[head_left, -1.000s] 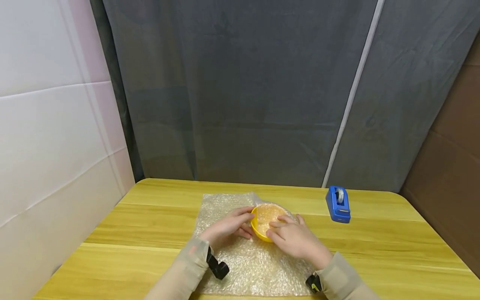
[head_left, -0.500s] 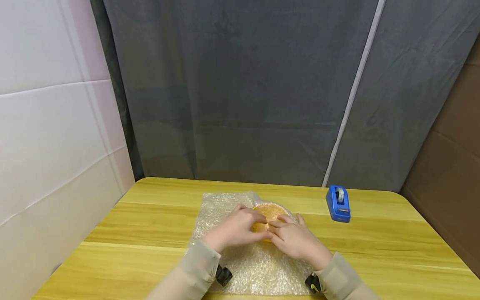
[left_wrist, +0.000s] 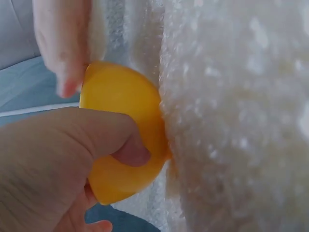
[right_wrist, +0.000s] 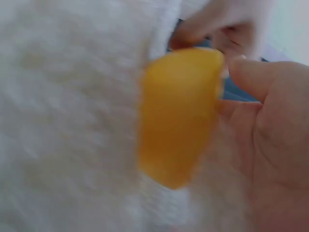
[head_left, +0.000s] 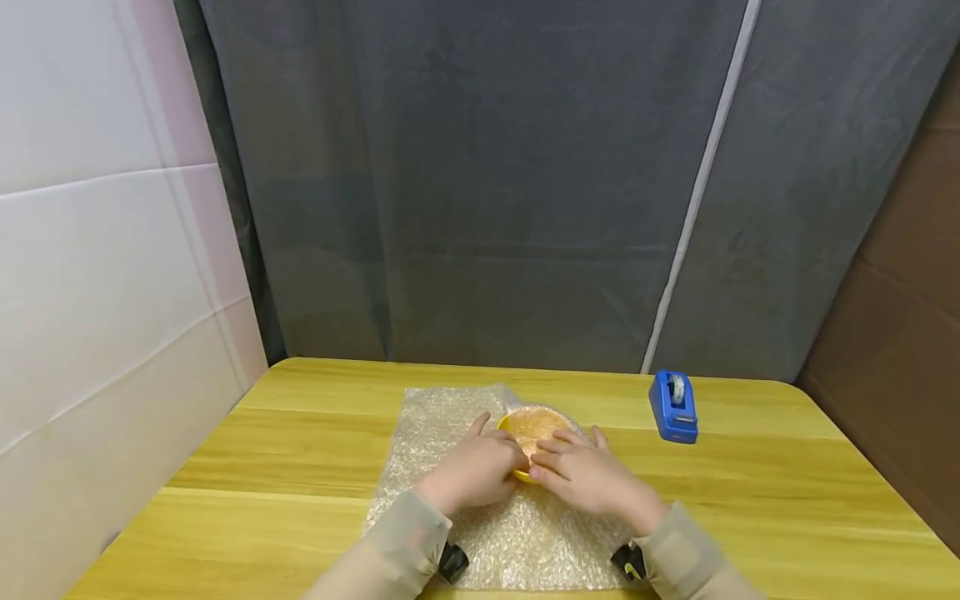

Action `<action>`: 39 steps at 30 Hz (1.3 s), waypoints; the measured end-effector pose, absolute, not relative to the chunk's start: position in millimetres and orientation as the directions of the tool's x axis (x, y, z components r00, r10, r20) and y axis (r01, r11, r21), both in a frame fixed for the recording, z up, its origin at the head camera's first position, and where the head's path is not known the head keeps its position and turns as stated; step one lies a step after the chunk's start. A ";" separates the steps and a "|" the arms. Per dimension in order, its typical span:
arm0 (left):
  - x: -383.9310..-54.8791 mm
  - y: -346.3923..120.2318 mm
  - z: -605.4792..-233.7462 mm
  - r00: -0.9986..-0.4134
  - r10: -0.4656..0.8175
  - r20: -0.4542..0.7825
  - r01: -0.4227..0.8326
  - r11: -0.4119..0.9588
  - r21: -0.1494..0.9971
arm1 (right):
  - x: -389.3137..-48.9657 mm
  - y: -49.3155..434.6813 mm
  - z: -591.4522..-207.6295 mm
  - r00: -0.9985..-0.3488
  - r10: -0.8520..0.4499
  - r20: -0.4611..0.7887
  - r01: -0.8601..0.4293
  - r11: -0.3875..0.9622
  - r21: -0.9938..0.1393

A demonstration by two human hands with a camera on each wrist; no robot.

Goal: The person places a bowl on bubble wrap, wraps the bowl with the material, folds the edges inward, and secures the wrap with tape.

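yellow bowl (left_wrist: 123, 99) | upright | bubble wrap (head_left: 540, 554) over its inside and spread beneath

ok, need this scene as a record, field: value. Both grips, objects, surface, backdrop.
left grip: holds the bowl's rim, thumb on the outer wall
right grip: fingers resting over the wrapped side of the bowl
object_1: yellow bowl, opening up
object_2: bubble wrap, spread under the bowl, part folded over its opening
object_3: blue tape dispenser, beyond the right grip and to its right, untouched
surface: wood-grain table
backdrop: dark grey curtain
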State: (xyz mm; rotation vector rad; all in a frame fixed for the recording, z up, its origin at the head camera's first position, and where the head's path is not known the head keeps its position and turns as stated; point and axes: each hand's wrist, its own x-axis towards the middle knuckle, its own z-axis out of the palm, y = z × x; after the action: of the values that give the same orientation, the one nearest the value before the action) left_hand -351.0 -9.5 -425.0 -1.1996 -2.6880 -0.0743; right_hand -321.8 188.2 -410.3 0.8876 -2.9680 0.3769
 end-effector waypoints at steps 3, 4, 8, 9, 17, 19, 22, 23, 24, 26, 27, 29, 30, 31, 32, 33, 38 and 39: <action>-349.8 -7.7 -426.1 -0.659 0.719 0.219 0.732 0.681 -0.032 | -320.4 198.6 -394.3 -0.824 -0.556 0.108 -0.565 0.789 -0.242; -349.6 -7.3 -426.0 -0.662 0.715 0.225 0.730 0.683 -0.024 | -319.4 204.0 -387.2 -0.822 -0.556 0.122 -0.568 0.785 -0.249; -350.1 -6.2 -424.7 -0.668 0.705 0.237 0.727 0.686 0.009 | -310.7 234.1 -355.2 -0.829 -0.519 0.209 -0.559 0.783 -0.274; -350.4 -6.0 -424.4 -0.670 0.704 0.237 0.727 0.686 0.018 | -307.9 243.0 -348.6 -0.830 -0.506 0.232 -0.556 0.782 -0.283; -351.2 -7.7 -423.5 -0.674 0.703 0.227 0.729 0.682 0.054 | -308.9 299.1 -355.7 -0.776 -0.562 0.284 -0.627 0.733 -0.262; -351.5 -9.7 -423.7 -0.679 0.700 0.221 0.726 0.685 0.059 | -315.7 304.8 -369.5 -0.757 -0.597 0.266 -0.648 0.739 -0.185; -351.7 -13.5 -423.3 -0.688 0.692 0.220 0.718 0.693 0.062 | -327.2 308.2 -389.1 -0.681 -0.679 0.274 -0.718 0.694 -0.062; -351.9 -14.6 -423.1 -0.689 0.690 0.221 0.716 0.695 0.062 | -330.2 308.3 -394.0 -0.648 -0.707 0.285 -0.743 0.669 -0.029; -352.1 -15.5 -423.2 -0.690 0.689 0.223 0.716 0.696 0.063 | -332.9 307.9 -397.9 -0.614 -0.731 0.299 -0.765 0.644 0.004; -352.8 -16.4 -423.7 -0.686 0.691 0.229 0.719 0.691 0.067 | -336.6 306.6 -402.6 -0.555 -0.765 0.326 -0.800 0.599 0.044; -353.2 -16.5 -424.1 -0.683 0.692 0.232 0.721 0.689 0.070 | -338.0 305.7 -403.7 -0.530 -0.777 0.340 -0.813 0.579 0.053; -354.0 -16.1 -425.5 -0.679 0.694 0.238 0.726 0.684 0.078 | -339.8 303.4 -403.3 -0.500 -0.790 0.355 -0.831 0.553 0.061; -354.1 -15.8 -426.3 -0.677 0.695 0.242 0.728 0.681 0.081 | -340.3 302.3 -402.6 -0.492 -0.794 0.356 -0.836 0.545 0.060; -354.4 -15.4 -427.1 -0.676 0.695 0.243 0.729 0.679 0.085 | -340.5 301.2 -401.5 -0.490 -0.797 0.353 -0.839 0.541 0.057; -354.6 -15.0 -427.8 -0.676 0.696 0.244 0.730 0.678 0.086 | -340.5 300.3 -400.7 -0.491 -0.798 0.350 -0.841 0.538 0.048; -354.6 -14.5 -428.3 -0.676 0.696 0.244 0.730 0.678 0.087 | -340.5 299.8 -400.4 -0.495 -0.798 0.344 -0.842 0.538 0.035; -354.7 -12.6 -428.9 -0.677 0.700 0.229 0.731 0.676 0.092 | -338.7 299.5 -404.9 -0.533 -0.781 0.325 -0.830 0.558 -0.021; -354.8 -12.4 -428.8 -0.677 0.700 0.227 0.731 0.676 0.095 | -338.4 299.6 -406.7 -0.539 -0.776 0.326 -0.827 0.561 -0.031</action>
State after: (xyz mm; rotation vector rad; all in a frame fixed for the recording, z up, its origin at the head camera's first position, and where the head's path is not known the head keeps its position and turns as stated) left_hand -354.8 -12.4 -428.8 -1.1692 -2.7162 -0.2653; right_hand -338.4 299.6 -406.7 1.3281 -2.5222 0.2635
